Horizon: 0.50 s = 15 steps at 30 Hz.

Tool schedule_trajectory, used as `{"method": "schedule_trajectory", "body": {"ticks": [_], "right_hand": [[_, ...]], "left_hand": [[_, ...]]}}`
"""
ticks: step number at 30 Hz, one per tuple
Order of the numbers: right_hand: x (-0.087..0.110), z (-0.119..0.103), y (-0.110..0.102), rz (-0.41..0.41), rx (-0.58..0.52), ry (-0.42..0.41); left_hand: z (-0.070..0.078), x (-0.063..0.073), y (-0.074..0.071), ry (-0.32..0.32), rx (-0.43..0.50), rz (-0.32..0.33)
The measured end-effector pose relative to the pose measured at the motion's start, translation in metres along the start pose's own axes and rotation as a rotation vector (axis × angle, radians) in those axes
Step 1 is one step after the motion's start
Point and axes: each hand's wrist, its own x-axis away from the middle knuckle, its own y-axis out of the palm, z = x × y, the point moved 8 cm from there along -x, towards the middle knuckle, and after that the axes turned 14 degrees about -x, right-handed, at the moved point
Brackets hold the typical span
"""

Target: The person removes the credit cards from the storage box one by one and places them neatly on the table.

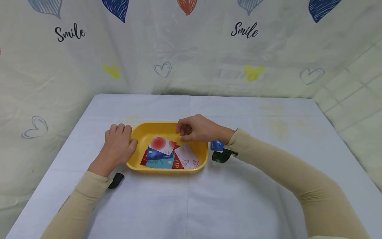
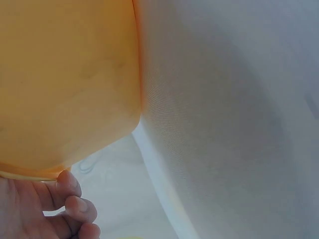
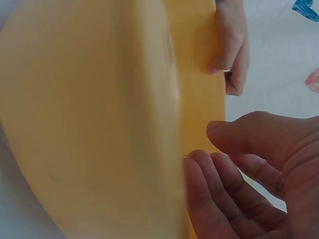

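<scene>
1. Take the tray's middle as the dial centre; 6 o'clock faces the person, 12 o'clock the wall.
2. Two beige sleeves (image 1: 80, 199) reach in from 7 and 4 o'clock over a white-covered table (image 1: 149, 205).
3. A black wrist unit (image 1: 116, 181) sits under the left cuff at 8 o'clock; a second black unit (image 1: 221, 156) sits under the right cuff, just past 3 o'clock.
4. The yellow tray (image 1: 158, 128) rests on the table and contains overlapping cards:
   - teal card (image 1: 161, 162), near 6 o'clock;
   - red card marked "VIP" (image 1: 178, 162), near 5 o'clock, partly covered;
   - pale pink card (image 1: 187, 156), near 4 o'clock, tilted;
   - dark blue card (image 1: 155, 154), toward 8 o'clock, over the teal card;
   - white card with a red disc (image 1: 161, 145), toward 10 o'clock, over the dark blue card.
5. A blue card (image 1: 217, 146) lies outside the tray at 3 o'clock, partly hidden by the right cuff.
6. The left hand (image 1: 119, 144) grips the tray rim at 10 o'clock, thumb inside, fingers bent outside.
7. The right hand (image 1: 198, 128) is over the rim area at 1 o'clock; its fingers are loosely bent, a gap separates them from the thumb, and no object shows between.
8. A pale wall covering (image 1: 203, 66) with hearts and "Smile" lettering stands at 12 o'clock.
</scene>
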Motion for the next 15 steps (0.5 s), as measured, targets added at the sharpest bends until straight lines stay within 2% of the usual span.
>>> {"method": "schedule_trajectory", "body": {"ticks": [8,15], "right_hand": [[-0.007,0.004,0.009,-0.062,0.06,0.003],[-0.012,0.007,0.013,-0.11,0.065,0.003]], "left_hand": [[-0.001,-0.001,0.0,-0.001,-0.005,0.003],[-0.002,-0.001,0.001,-0.004,0.001,0.007]]}}
